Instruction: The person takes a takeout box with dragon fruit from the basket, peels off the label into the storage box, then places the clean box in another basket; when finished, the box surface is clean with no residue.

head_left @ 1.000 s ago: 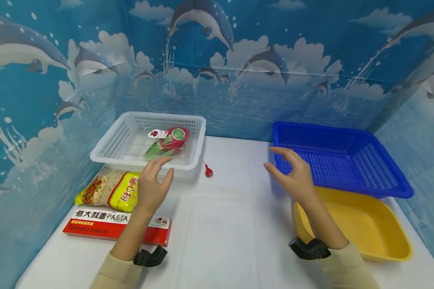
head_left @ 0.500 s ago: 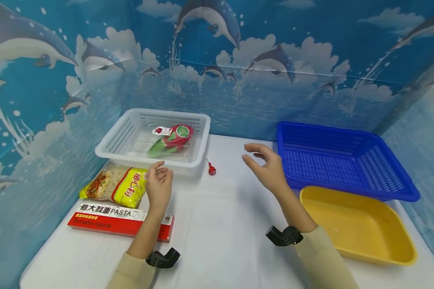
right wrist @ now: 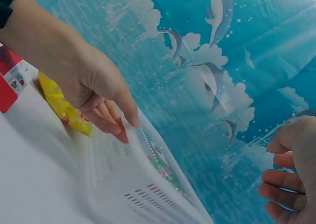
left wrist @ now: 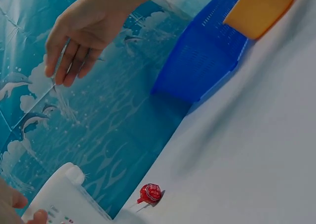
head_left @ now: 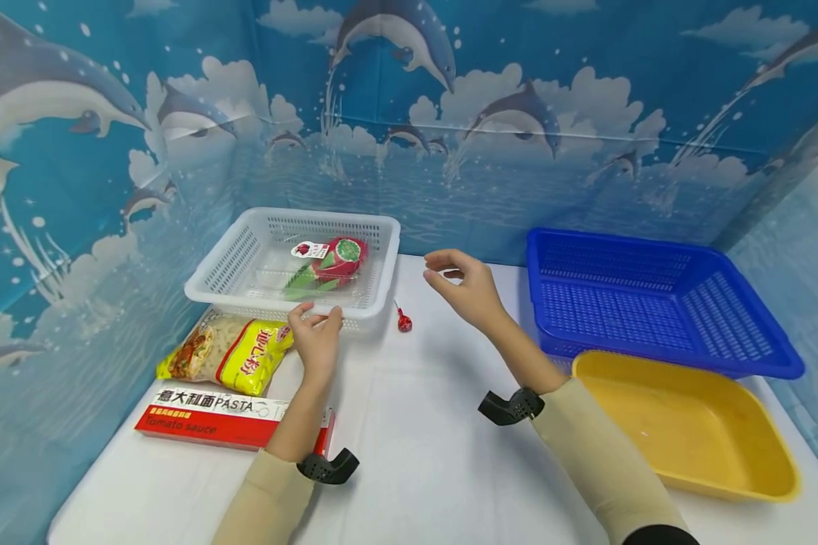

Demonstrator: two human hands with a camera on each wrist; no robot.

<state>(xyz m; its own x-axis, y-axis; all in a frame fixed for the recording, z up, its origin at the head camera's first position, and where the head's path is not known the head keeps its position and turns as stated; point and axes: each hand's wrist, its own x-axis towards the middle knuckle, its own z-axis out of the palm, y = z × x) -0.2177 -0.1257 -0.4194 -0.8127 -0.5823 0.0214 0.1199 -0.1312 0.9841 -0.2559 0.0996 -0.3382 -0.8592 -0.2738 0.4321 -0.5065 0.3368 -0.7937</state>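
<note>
At the front rim of the white basket (head_left: 204, 286), my left hand (head_left: 319, 344) has its thumb and fingers loosely bent and apart. In the right wrist view the left hand (right wrist: 94, 80) overlaps the rim; firm contact cannot be told. Inside the basket lies a red-and-green item (head_left: 341, 261) in clear packaging with a white label. My right hand (head_left: 469, 291) hovers right of the basket, fingers gently curved around nothing. Between the hands, a red-wrapped lollipop (head_left: 404, 323) lies on the table, its stick pointing away.
A yellow noodle bag (head_left: 228, 354) and a red-and-white pasta box (head_left: 204, 420) lie in front of the white basket. At the right stand a blue basket (head_left: 613, 306) and a yellow tray (head_left: 682, 424). A dolphin-printed curtain (head_left: 409, 182) encloses the white table (head_left: 409, 454).
My right hand has moved left, from beside the blue basket toward the white one. The left hand has shifted slightly right along the white basket's front rim. The camera view has shifted a little.
</note>
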